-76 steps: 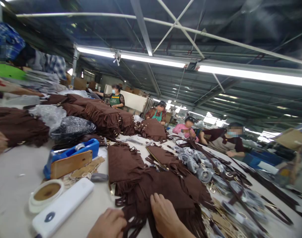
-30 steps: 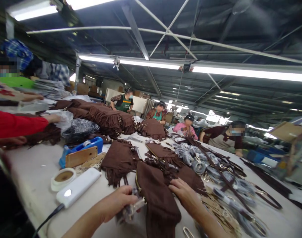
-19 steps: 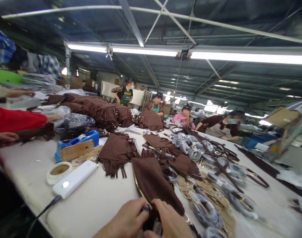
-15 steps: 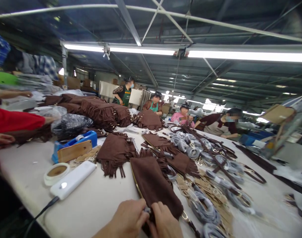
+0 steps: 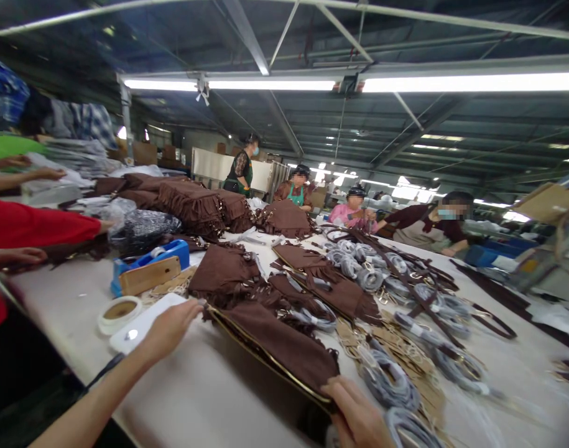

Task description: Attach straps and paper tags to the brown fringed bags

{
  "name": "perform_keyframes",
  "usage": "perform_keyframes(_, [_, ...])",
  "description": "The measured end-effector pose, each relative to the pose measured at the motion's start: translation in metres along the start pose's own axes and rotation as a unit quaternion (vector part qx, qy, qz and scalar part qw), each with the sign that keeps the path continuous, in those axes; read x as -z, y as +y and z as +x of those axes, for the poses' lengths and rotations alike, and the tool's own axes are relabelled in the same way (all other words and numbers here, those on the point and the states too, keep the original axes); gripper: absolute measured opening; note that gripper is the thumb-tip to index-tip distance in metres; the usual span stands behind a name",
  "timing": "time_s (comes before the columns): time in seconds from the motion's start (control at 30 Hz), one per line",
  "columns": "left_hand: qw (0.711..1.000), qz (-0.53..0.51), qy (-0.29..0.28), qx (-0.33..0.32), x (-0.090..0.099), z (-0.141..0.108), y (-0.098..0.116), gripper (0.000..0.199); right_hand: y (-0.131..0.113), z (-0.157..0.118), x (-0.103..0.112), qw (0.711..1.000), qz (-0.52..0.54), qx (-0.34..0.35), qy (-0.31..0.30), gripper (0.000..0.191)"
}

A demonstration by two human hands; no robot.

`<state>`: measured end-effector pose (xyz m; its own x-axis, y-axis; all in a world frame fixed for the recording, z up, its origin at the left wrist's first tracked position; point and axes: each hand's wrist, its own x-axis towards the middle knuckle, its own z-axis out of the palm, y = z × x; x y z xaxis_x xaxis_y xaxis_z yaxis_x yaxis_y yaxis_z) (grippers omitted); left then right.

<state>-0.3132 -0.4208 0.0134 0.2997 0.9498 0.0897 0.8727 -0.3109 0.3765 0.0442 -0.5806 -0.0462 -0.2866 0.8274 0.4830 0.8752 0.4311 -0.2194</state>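
Observation:
A brown fringed bag (image 5: 277, 339) with a gold zipper along its near edge is stretched between my hands, its opening partly parted. My left hand (image 5: 175, 326) pinches the zipper's left end, in front of a white device. At the near right corner of the bag, my right hand (image 5: 356, 410) has its fingers closed on the edge. Other brown bags (image 5: 226, 270) lie just beyond. To the right are coiled straps in grey wrapping (image 5: 389, 379) and tan tags (image 5: 393, 339).
Near the left side are a tape roll (image 5: 119, 315), a blue tape dispenser (image 5: 148, 267) and a red-sleeved person (image 5: 37, 224). A pile of brown bags (image 5: 186, 202) stands behind. Several people are across the white table (image 5: 181, 395).
My left hand has moved left and up, away from my right hand. The bag has turned from lengthwise to slanting across, zipper toward me. My right hand has shifted right.

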Motion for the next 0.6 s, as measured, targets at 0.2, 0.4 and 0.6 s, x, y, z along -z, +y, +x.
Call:
perform_keyframes(0.2, [0.995, 0.075, -0.058, -0.035, 0.010, -0.015, -0.019, 0.027, -0.005, -0.005, 0.017, 0.978, -0.041, -0.074, -0.189, 0.038])
perform_keyframes(0.4, [0.976, 0.105, 0.033, -0.186, -0.013, -0.028, 0.024, 0.040, -0.044, 0.012, 0.026, 0.953, -0.067, -0.173, -0.238, 0.048])
perform_keyframes(0.6, [0.969, 0.080, 0.018, -0.232, -0.050, -0.012, 0.007, 0.031, -0.045, 0.010, 0.024, 0.966, -0.040, -0.189, -0.170, 0.048])
